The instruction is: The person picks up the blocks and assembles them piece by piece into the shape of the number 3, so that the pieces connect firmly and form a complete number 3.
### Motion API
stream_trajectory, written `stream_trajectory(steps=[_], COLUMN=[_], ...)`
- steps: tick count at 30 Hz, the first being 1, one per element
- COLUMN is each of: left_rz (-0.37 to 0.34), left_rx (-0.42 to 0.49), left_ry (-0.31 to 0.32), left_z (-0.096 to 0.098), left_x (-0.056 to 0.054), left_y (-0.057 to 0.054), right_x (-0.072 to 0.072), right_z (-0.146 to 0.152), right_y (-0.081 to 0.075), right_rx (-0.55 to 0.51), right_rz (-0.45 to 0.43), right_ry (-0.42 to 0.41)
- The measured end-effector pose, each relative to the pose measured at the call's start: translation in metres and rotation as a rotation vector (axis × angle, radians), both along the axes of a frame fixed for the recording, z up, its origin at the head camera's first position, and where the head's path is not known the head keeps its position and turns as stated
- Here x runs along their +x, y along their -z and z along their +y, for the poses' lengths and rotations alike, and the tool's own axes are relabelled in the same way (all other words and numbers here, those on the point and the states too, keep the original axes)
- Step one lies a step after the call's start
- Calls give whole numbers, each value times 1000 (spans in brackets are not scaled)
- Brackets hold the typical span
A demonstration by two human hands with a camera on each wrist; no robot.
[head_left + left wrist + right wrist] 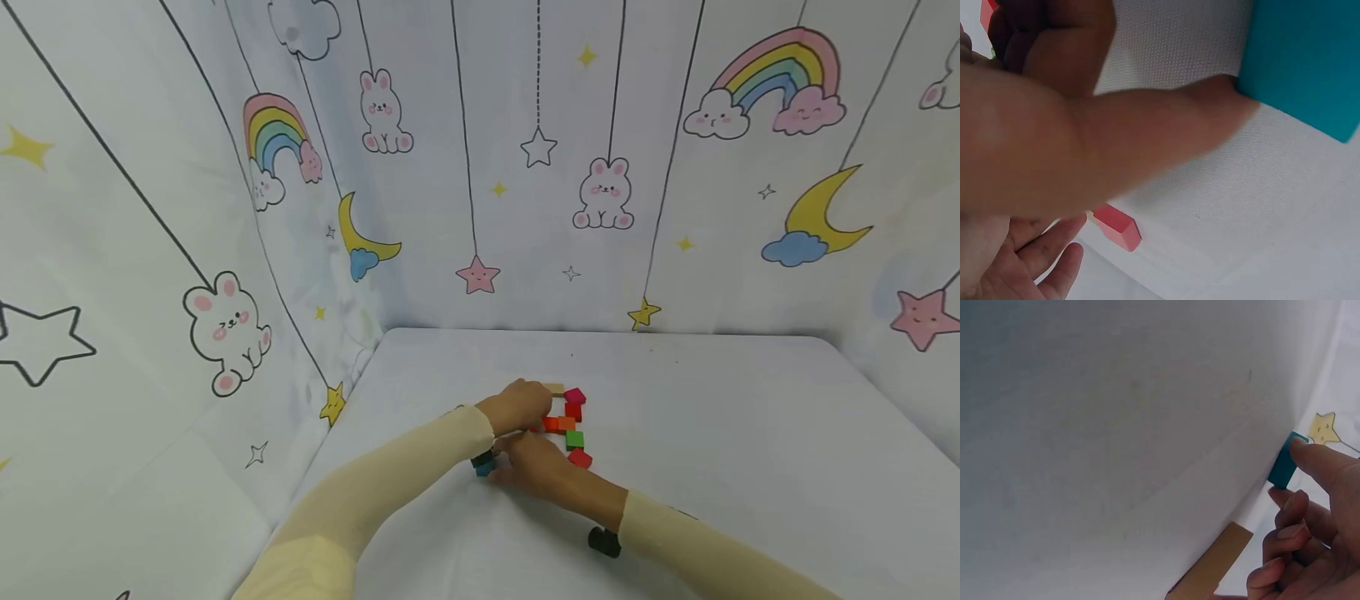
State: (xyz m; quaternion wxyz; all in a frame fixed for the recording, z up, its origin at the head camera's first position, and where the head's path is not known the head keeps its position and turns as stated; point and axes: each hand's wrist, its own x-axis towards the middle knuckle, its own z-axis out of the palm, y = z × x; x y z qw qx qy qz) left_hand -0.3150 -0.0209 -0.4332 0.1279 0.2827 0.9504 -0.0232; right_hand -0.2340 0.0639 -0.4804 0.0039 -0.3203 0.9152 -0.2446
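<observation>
My right hand (536, 462) reaches left, close beside the left wrist. In the right wrist view, its thumb and a finger (1319, 465) pinch a small teal block (1285, 464), while the other fingers curl below. The same block, as a blue block (485, 469), shows by the wrist in the head view. Large in the left wrist view are the right thumb and the teal block (1304, 62). My left hand (519, 406) reaches over the left side of a group of coloured blocks. Its fingertips (1072, 259) extend beside a pink block (1120, 230), holding nothing visible.
Right of the hands lie a tan block (554, 389), a pink pentagon (574, 396), a red block (573, 412), orange blocks (558, 425), a green block (574, 440) and a red pentagon (580, 457). The white table (712, 442) meets cloth-covered walls (540, 242). A tan block (1210, 564) lies below the right hand's view.
</observation>
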Motion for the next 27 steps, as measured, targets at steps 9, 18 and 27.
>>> stream_trajectory(steps=[9, 18, 27], left_rz=[3, 19, 19], left_rx=[10, -9, 3], left_ry=[-3, 8, 13], left_z=[-2, -2, -4], left_x=[0, -3, -1], left_y=[2, 4, 2], right_x=[3, 3, -1], right_z=[13, 25, 34], right_y=[-4, -6, -5], right_rx=[34, 40, 31], right_rz=[-1, -44, -80], right_ry=[5, 40, 72])
